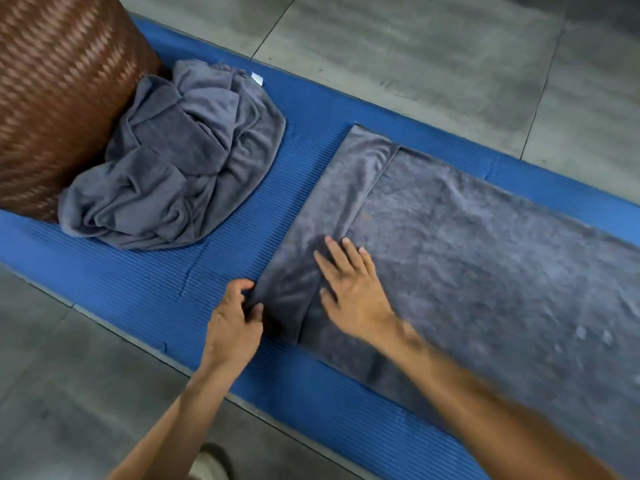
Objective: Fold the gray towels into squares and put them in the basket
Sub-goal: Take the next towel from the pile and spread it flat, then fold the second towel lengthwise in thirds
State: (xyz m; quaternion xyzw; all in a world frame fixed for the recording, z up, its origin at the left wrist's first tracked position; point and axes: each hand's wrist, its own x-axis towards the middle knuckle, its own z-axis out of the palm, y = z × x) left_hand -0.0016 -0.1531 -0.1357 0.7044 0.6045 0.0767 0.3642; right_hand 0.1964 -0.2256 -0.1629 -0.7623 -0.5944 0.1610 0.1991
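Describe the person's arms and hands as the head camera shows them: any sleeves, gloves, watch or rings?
Both forearms are bare as far as the frame shows, with no sleeve in view. The left hand and right hand wear no gloves, and no watch, bracelet or ring is visible. The right forearm is motion-blurred, so small details there cannot be told.

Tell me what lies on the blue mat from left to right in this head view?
Woven basket → crumpled gray towels → left hand pinching the towel's corner → right hand flat on it → spread gray towel.
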